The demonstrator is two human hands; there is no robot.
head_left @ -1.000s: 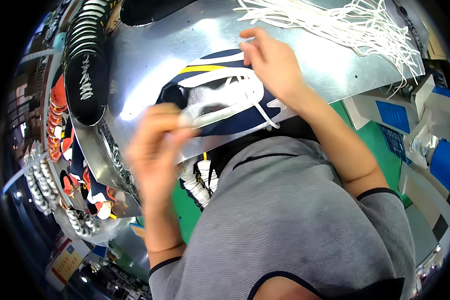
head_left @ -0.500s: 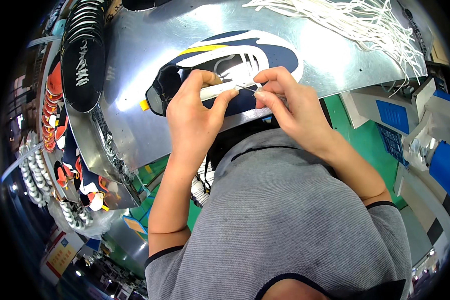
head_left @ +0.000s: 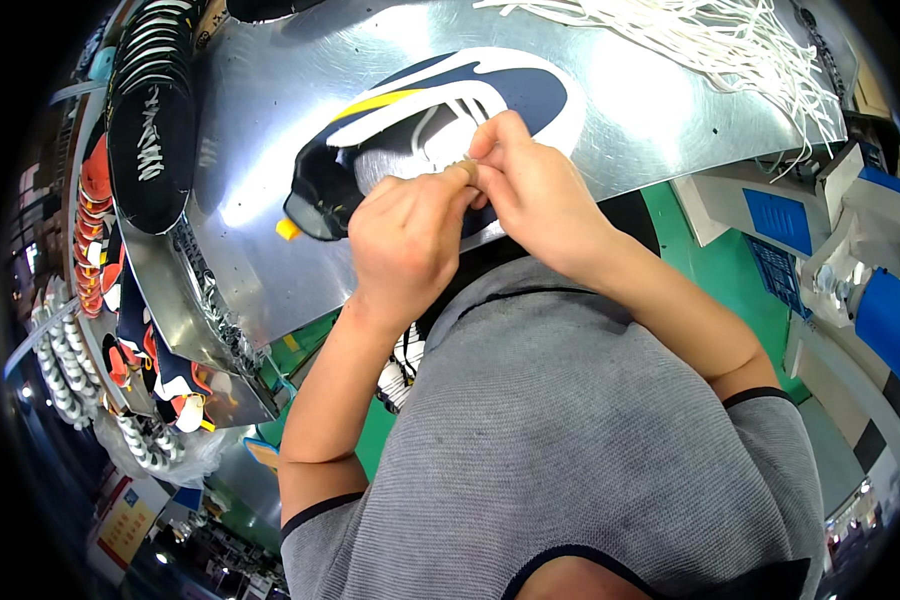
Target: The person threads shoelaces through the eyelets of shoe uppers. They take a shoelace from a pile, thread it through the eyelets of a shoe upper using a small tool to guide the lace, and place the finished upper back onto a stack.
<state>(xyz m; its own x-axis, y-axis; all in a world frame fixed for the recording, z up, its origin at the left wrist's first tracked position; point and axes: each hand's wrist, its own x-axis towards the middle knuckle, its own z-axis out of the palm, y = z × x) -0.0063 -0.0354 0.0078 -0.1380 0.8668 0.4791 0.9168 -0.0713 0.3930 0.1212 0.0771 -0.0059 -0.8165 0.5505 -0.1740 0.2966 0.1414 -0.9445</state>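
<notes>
A navy and white shoe upper [head_left: 542,100] with a yellow stripe lies on the metal table, its toe to the right and its dark heel to the left. White shoelace [head_left: 425,133] loops across its opening. Both hands meet at the opening's near edge, fingertips touching. My left hand [head_left: 407,232] is closed in a pinch there, its fingers curled over the upper's near side; what they grip is hidden. My right hand [head_left: 540,200] pinches a bit of the white lace beside the left thumb. Fingers cover the near eyelets.
A bundle of white laces [head_left: 690,50] lies at the table's far right. Black shoe uppers [head_left: 150,160] are stacked at the left edge, with red and white uppers [head_left: 92,220] on a rack beyond. Blue bins [head_left: 778,222] stand at right over green floor.
The hands have come together, the left turning over from a spread thumb-and-finger grip into a closed pinch. My right hand has moved left. The view has shifted slightly.
</notes>
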